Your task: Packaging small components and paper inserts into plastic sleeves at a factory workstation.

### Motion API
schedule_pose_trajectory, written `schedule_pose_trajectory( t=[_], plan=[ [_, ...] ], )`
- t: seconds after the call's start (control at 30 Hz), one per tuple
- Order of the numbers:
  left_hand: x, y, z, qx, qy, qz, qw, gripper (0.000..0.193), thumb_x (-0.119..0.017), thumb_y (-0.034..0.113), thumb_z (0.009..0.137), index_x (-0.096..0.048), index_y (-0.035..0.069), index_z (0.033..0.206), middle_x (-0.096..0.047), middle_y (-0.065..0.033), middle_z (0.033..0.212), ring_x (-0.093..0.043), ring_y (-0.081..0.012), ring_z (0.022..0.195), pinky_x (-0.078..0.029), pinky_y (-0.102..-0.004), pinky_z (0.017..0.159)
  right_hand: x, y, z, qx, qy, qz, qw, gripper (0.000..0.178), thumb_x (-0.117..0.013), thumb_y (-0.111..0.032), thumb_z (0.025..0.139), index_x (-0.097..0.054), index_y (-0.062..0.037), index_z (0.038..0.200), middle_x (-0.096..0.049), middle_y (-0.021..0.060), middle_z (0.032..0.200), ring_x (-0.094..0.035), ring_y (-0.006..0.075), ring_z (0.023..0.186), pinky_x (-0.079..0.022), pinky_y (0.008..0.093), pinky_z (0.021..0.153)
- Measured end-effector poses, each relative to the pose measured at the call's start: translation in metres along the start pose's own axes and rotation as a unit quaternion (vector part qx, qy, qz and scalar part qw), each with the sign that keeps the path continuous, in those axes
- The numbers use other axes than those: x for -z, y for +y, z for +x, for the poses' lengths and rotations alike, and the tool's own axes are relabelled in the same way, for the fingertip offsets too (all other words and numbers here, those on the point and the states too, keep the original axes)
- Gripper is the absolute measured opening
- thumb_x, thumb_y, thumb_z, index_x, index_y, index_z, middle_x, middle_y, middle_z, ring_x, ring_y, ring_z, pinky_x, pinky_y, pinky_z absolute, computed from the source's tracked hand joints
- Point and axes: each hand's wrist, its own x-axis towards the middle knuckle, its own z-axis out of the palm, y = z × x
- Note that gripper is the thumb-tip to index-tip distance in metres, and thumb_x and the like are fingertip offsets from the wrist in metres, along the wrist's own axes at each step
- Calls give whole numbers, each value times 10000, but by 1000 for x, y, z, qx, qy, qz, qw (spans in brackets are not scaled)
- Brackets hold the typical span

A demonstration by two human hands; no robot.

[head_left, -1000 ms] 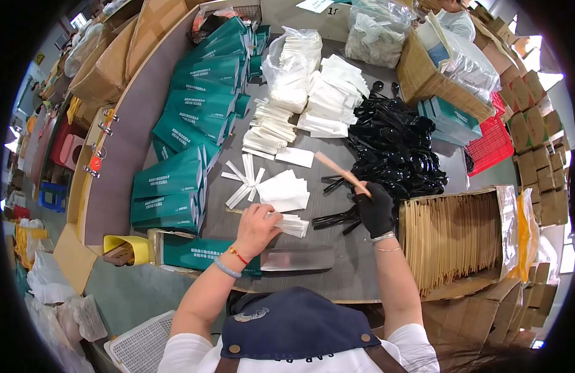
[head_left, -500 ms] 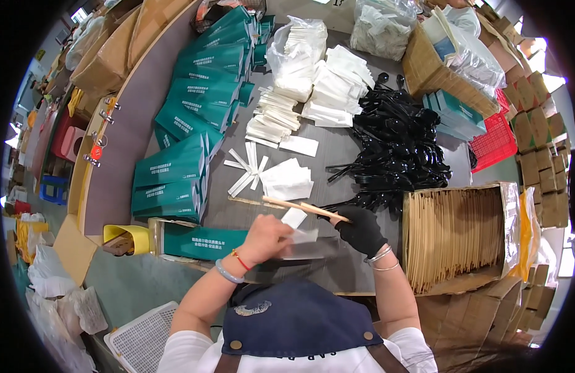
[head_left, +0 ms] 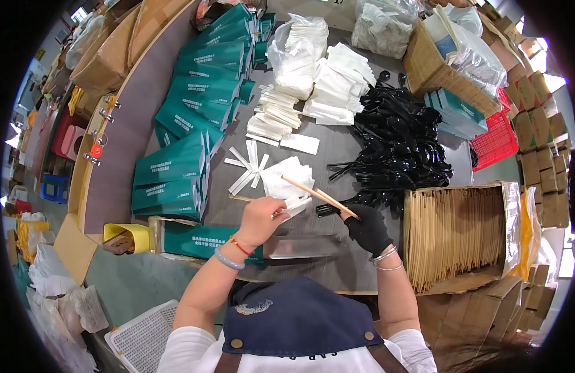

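Head view: wooden chopsticks (head_left: 318,196) now raised slantwise over the white napkin (head_left: 292,205), pinched in gloved right hand (head_left: 367,227); half a second ago lower, flatter. Left hand (head_left: 260,219) gripping napkin beside teal sleeve (head_left: 203,240).

chopsticks' (head_left: 318,196) lower ends hidden

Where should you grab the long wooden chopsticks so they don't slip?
Grip the wooden chopsticks near their lower right end, coming from the right, where the gloved right hand pinches them. They slant up to the left over the white napkins, so that free far end is probably harder to steady.
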Motion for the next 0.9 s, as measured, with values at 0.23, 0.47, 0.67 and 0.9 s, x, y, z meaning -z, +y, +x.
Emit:
schedule_pose_trajectory(
  t=[0.23,0.47,0.67,0.9],
  plan=[
    [4,6,-36,-89,-139,53,985,254,-810,204,628,-685,129,837,-620,-36,804,-565,-246,793,-456,-372,704,-19,-5,2,62,-131,-91,985,210,-673,-289,837,-714,-102,922,-674,121,776,-650,308,705,-495,393,642],
    [5,25,-85,-104,-37,178,978,510,-816,216,619,-667,169,1104,-606,8,1162,-525,-239,1027,-409,-394,847,-71,-11,-20,75,-139,-189,969,199,-675,-252,815,-671,-93,936,-664,110,870,-649,312,805,-499,406,693],
    [18,12,-100,-86,-131,254,955,536,-748,293,731,-597,146,1224,-506,59,1321,-443,-237,1147,-329,-430,919,-58,33,-57,13,123,5,992,150,-640,-118,850,-587,-51,974,-629,130,898,-625,341,813,-504,405,685],
    [44,11,-95,-20,-107,159,981,716,-824,286,648,-536,89,1273,-448,-93,1390,-370,-358,1278,-285,-554,1049,-20,11,-64,88,-87,-278,952,400,-670,-248,830,-624,-315,1222,-565,63,748,-601,269,701,-487,408,598]
  ],
)
